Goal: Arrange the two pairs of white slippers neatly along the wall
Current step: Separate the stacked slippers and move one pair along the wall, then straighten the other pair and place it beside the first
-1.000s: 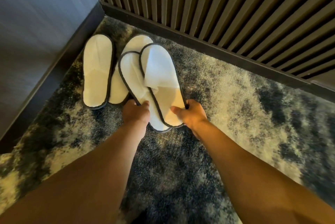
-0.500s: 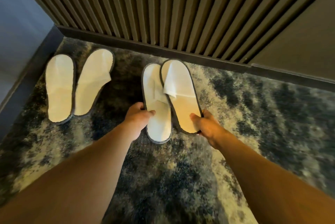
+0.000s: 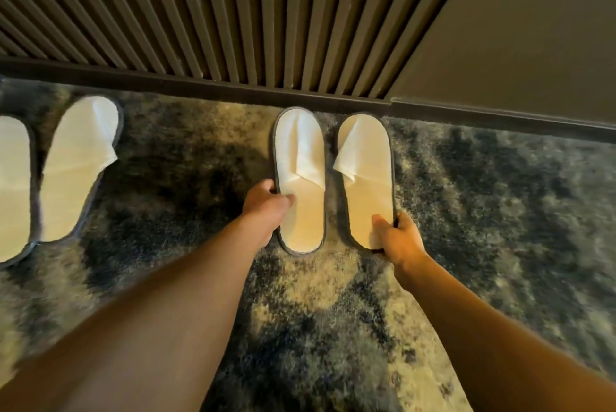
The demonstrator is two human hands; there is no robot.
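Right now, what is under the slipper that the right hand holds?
The slipper lies on the patterned carpet, toe close to the dark baseboard. The right hand grips its heel; the fingers go around the edge. The carpet directly beneath is covered, so nothing else can be confirmed there.

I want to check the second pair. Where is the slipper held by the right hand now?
In the head view, the slipper in the right hand lies right of centre on the carpet, toe at the baseboard, beside the left hand's slipper.
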